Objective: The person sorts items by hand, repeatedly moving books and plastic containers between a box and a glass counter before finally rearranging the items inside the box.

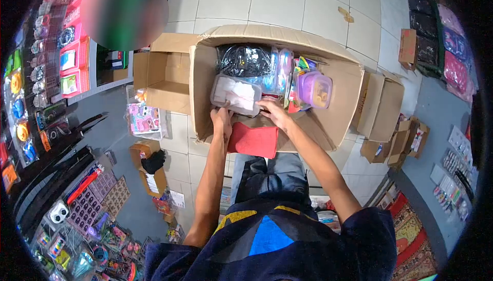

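Note:
A large open cardboard box [277, 32] stands before me. Inside it, a clear plastic container [235, 94] with white and pale pink contents lies between my hands. My left hand [222, 119] grips the near left edge of the container, its fingers bent and partly hidden. At the near right corner, my right hand [273, 113] holds the rim with its fingers. A red flat piece [253, 140] lies over the box's near edge, between my wrists. Beyond the container is a black plastic-wrapped bundle [245, 60]; purple-lidded containers [314, 90] sit to the right.
Open cardboard boxes stand left [168, 75] and right [377, 107] of the large one. Shelves with pink baskets [75, 65] are at the left. Packaged goods hang along both sides. A blurred round area [125, 11] covers part of the upper left.

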Demonstrator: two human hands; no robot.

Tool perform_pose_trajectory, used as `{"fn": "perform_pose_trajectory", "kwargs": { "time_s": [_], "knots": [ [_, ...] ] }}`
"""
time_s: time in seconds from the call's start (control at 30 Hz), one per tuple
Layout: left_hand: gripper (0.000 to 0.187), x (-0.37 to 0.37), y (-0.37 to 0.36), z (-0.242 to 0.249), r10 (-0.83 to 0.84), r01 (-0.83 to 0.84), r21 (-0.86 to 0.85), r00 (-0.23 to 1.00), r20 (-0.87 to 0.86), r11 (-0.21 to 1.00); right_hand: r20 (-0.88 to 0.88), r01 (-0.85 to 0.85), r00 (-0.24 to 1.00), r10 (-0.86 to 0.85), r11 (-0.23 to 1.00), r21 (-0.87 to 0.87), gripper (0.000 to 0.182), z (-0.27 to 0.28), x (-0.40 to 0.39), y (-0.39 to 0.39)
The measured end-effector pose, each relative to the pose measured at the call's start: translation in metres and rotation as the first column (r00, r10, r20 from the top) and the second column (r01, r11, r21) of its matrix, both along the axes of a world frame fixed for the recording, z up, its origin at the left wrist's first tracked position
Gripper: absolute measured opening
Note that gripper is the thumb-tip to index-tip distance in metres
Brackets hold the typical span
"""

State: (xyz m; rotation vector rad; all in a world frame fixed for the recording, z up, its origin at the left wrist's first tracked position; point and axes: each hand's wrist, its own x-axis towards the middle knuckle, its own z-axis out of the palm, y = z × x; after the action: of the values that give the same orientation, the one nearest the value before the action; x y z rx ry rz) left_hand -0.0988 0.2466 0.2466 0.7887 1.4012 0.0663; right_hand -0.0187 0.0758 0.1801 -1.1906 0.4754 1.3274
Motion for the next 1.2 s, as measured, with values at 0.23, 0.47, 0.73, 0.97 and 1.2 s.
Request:
{"fn": "perform_pose_trajectory", "kwargs": {
  "time_s": [0.23,0.47,0.73,0.97,1.2],
  "knots": [
    [0.039,0.001,-0.003,0.045,-0.085,0.078,0.036,0.966,0.243,0.996,0.06,0.004,0.998,-0.006,0.999,0.038,0.047,0.075,0.031,-0.018],
    [0.05,0.066,-0.05,0.053,-0.441,0.402,0.189,0.757,0.483,0.896,0.701,0.297,0.711,-0.049,0.925,-0.236,0.021,0.164,0.052,-0.087],
    [0.042,0.166,-0.171,0.031,-0.873,0.664,0.596,0.466,0.143,0.452,0.882,0.521,0.466,0.066,0.785,-0.334,0.013,0.2,0.051,-0.172],
    [0.049,0.153,-0.172,0.003,-0.903,0.667,0.687,0.429,-0.037,0.289,0.768,0.41,0.516,0.38,0.677,-0.611,0.046,0.171,0.05,-0.194],
    [0.049,0.113,-0.127,-0.028,-0.669,0.484,0.601,0.734,0.118,0.636,0.824,0.501,0.407,0.395,0.657,-0.563,0.043,0.168,0.05,-0.173]
  ]
}}
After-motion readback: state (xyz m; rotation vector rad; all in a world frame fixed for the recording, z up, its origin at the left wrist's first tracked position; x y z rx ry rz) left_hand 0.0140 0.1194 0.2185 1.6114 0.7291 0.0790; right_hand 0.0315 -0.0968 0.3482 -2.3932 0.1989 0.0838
